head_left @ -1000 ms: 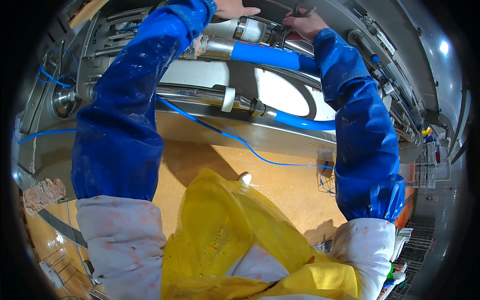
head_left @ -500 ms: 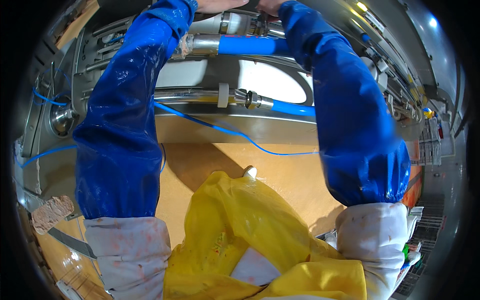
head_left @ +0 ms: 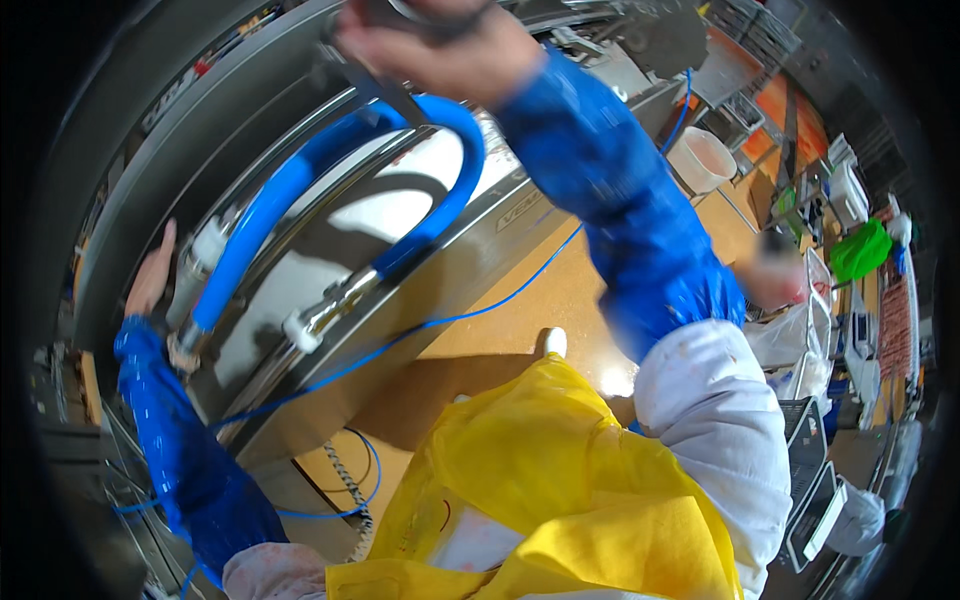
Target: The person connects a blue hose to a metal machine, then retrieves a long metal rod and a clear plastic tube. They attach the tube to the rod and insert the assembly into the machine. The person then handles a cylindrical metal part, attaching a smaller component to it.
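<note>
Both hands (head_left: 440,50) farther apart now

The right hand (head_left: 440,50) is raised at the top of the view, its grip closed on a dark metal fitting (head_left: 385,85) at the end of a curved blue rubber hose (head_left: 400,170). The left hand (head_left: 150,275) lies open and flat against the stainless steel machine housing (head_left: 130,190), beside the hose's lower end. A thin blue cable (head_left: 480,305) runs along the machine. A yellow plastic apron (head_left: 540,490) fills the bottom, above an orange floor (head_left: 560,300).
</note>
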Demonstrator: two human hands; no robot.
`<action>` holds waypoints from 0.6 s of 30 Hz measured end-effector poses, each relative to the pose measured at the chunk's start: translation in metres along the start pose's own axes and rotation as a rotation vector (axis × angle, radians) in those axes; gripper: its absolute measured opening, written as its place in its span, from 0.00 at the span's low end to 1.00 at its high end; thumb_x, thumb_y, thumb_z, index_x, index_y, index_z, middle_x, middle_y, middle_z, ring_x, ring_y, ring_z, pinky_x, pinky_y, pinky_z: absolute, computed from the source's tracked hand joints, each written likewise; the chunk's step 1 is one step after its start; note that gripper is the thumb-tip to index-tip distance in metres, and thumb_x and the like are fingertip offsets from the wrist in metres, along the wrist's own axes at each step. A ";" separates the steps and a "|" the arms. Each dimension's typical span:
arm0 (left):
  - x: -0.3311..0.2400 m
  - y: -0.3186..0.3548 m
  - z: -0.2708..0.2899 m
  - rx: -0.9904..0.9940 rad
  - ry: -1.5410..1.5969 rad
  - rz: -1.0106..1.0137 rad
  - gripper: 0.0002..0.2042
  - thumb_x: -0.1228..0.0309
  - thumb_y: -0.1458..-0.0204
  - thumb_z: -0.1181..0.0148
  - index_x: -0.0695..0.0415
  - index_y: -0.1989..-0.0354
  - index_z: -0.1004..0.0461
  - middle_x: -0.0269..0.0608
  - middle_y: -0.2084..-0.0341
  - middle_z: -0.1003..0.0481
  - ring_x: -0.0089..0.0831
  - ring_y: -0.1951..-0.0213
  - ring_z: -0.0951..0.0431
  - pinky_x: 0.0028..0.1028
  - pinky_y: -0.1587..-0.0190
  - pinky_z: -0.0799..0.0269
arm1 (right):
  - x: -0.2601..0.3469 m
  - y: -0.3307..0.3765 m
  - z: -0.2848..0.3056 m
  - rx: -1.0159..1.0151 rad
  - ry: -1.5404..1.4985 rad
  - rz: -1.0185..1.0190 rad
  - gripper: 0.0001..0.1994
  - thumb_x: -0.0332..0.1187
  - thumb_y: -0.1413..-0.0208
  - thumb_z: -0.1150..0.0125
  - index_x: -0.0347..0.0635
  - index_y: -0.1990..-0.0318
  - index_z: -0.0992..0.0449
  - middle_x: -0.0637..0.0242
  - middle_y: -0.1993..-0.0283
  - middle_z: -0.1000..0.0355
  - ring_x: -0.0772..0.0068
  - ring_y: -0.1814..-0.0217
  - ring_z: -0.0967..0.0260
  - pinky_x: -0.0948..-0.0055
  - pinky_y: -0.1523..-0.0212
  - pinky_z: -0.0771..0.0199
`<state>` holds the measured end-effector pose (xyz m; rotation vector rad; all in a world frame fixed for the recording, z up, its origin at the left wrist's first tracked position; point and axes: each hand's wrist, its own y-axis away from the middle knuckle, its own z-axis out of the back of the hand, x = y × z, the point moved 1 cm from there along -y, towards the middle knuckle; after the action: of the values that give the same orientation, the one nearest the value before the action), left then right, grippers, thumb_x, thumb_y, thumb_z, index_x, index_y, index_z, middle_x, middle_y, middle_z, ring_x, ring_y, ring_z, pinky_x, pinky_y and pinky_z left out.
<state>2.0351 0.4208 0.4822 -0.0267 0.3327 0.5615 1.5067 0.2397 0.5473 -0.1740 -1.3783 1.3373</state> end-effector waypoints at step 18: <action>-0.313 0.157 -0.642 0.488 0.294 -0.772 0.04 0.76 0.47 0.46 0.59 0.70 0.25 0.49 0.78 0.25 0.42 0.75 0.26 0.37 0.69 0.31 | -0.262 0.472 0.463 -0.675 0.630 -0.742 0.19 0.24 0.50 0.33 0.42 0.50 0.31 0.58 0.60 0.30 0.60 0.59 0.30 0.60 0.57 0.25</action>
<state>1.5098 0.3182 -0.0155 0.2278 0.6954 -0.3025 0.9812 -0.0636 0.1765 -0.4393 -1.1169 0.1369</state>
